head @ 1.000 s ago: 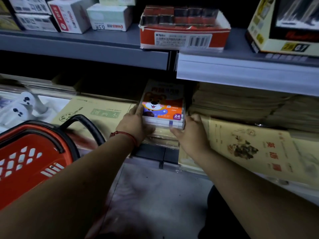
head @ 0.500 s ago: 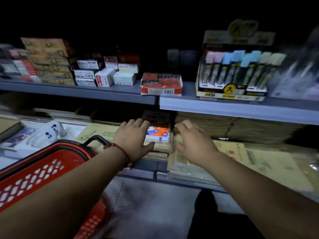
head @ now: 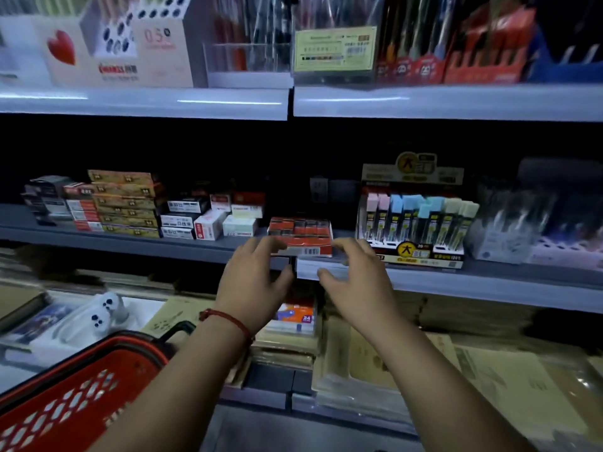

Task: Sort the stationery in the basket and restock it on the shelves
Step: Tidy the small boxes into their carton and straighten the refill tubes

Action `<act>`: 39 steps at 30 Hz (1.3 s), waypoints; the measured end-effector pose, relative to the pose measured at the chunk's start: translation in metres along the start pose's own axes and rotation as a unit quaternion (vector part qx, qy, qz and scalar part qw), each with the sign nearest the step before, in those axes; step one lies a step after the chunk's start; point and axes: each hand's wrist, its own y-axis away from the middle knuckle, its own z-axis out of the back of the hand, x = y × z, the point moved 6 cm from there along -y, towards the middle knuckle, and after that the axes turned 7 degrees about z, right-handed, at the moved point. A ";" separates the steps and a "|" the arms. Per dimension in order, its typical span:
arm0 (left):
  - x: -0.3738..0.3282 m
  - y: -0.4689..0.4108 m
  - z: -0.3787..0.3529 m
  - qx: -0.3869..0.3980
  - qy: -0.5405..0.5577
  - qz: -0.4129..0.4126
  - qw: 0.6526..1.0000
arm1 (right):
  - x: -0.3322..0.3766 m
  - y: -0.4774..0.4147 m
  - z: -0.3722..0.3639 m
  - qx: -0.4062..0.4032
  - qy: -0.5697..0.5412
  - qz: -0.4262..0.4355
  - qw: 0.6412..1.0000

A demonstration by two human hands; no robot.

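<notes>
Nearest, far below and left of the red box (head: 300, 236), the red basket (head: 49, 415) sits close under the left forearm. Its inside is out of view, so I cannot tell what stationery remains in it. A careless sweep of that arm could knock the basket and spill it.

Just below the red box, both hands hover apart from it. The left hand (head: 253, 285) is at its lower left and the right hand (head: 357, 288) at its lower right. Each is released, fingers spread and loosely curved, grasping nothing.

Between the 2 wrists, straight below the red box, a colourful pack marked 24 (head: 295, 316) lies flat on a stack of thin books on the lower shelf. I judge that to be its restocked place. A brush from either wrist could slide it off the stack.

The red box stands at the front lip of the middle shelf (head: 146, 247), across the seam between 2 shelf sections. If the hands bump it or close on it unevenly, it could tip forward off the lip and shed its small pieces.

Just right of the red box, the tall refill display (head: 412, 230) is near the right hand and could topple. Just left of it, the small white boxes (head: 239, 225) could be shoved out of line.
</notes>
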 end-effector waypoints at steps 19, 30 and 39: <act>0.045 -0.044 -0.073 -0.091 0.125 0.016 0.988 | -0.039 -0.059 -0.062 -0.056 0.036 0.041 0.997; 0.032 0.002 -0.040 -0.077 0.166 -0.030 0.983 | -0.016 -0.009 -0.031 -0.040 -0.003 0.120 0.992; 0.066 0.008 -0.075 0.076 0.557 0.384 0.732 | -0.019 0.000 -0.031 0.009 -0.027 0.073 0.997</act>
